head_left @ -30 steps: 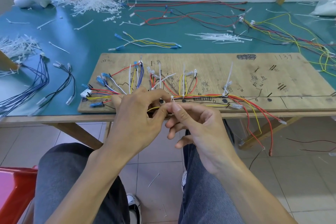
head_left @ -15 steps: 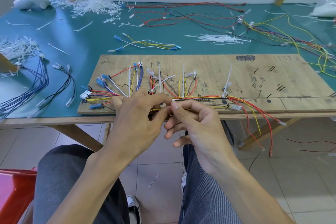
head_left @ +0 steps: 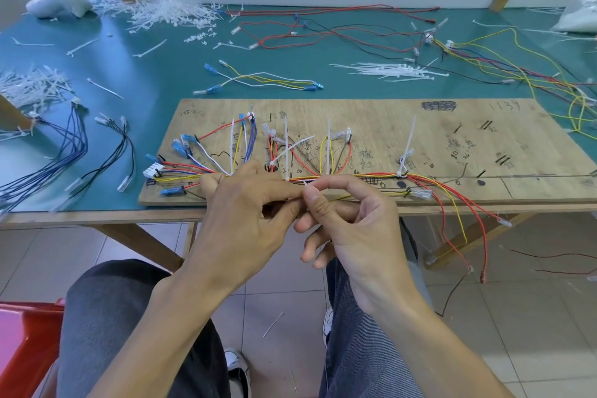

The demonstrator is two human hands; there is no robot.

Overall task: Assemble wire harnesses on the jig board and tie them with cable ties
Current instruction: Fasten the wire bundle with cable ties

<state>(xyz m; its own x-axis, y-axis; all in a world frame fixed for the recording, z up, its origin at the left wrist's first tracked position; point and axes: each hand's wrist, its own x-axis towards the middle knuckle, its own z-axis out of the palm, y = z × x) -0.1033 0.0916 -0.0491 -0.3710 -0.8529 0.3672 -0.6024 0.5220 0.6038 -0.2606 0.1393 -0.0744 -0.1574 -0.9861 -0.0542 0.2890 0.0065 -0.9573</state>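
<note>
Plywood jig board on teal table, tiled floor, left hand pinching harness, right hand pinching cable tie

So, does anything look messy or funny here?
Yes. Red and yellow wires spill off the jig board and dangle over the table edge, and a stray cable tie lies on the floor.

The number "1139" was handwritten near the far right corner of the flat light-brown plywood jig board. "175" was faintly made out near its far left corner. The remaining handwritten characters were not legible.
</note>
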